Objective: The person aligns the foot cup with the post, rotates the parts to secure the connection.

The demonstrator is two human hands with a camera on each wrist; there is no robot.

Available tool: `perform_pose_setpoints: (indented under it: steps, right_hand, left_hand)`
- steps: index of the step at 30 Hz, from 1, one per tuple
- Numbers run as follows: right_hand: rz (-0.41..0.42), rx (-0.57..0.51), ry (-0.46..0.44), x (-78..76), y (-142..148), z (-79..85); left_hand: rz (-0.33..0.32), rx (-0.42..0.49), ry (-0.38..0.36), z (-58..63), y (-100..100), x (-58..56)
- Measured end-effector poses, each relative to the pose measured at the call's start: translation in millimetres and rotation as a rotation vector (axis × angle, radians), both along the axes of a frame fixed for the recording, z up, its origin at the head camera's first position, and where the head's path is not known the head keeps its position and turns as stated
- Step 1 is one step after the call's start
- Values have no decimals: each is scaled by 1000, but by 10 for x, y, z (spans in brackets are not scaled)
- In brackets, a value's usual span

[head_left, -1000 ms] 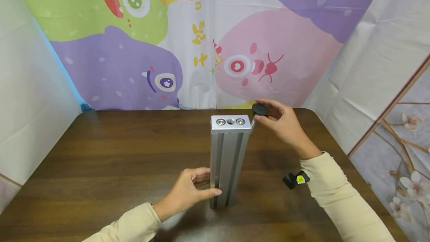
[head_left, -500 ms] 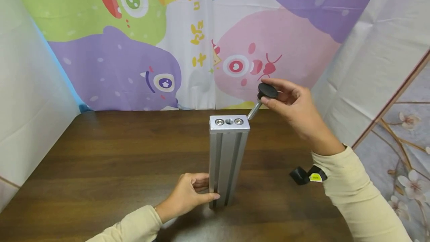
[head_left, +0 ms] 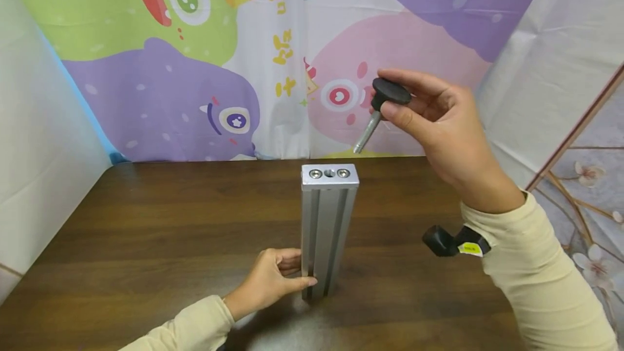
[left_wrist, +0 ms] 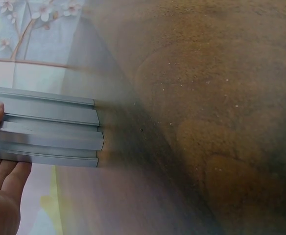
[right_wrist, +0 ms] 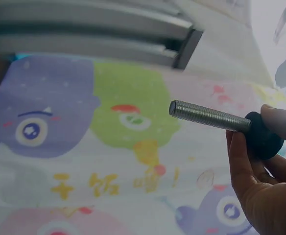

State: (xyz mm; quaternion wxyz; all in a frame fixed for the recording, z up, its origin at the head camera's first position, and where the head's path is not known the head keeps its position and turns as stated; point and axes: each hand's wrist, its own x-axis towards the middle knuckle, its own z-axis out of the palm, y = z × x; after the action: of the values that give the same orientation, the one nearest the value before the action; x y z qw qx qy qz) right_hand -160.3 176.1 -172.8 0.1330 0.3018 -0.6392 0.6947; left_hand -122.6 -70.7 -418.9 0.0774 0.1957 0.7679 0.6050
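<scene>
My right fingers (head_left: pixel 419 80) pinch the black-headed bolt (head_left: pixel 385 95), threaded shank slanting down-left, tip near but clear of the aluminium profile (head_left: pixel 327 226)'s top. My left fingers (head_left: pixel 289 254) grip the profile low, long axis upright.

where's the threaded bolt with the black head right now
In the head view, the bolt is pinched in the person's right hand, above and right of the upright metal profile, not touching it.

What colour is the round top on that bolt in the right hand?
The round top is black, best seen in the head view.
</scene>
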Motion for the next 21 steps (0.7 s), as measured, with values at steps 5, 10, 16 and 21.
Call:
perform_pose_setpoints:
  steps: [5,10,16,21]
  right_hand:
    - [0,75,26,113,-103,125]
    - [25,140,32,187,-195,193]
    - [60,204,74,212,-273,206]
    - [69,253,109,217,-306,193]
  left_hand:
    - [1,-9,-1,10,-2,-6]
    - [-4,-2,2,-3,-3,-6]
    - [-6,6,7,-18,-2,-9]
    - [-7,6,10,-22,1,-16]
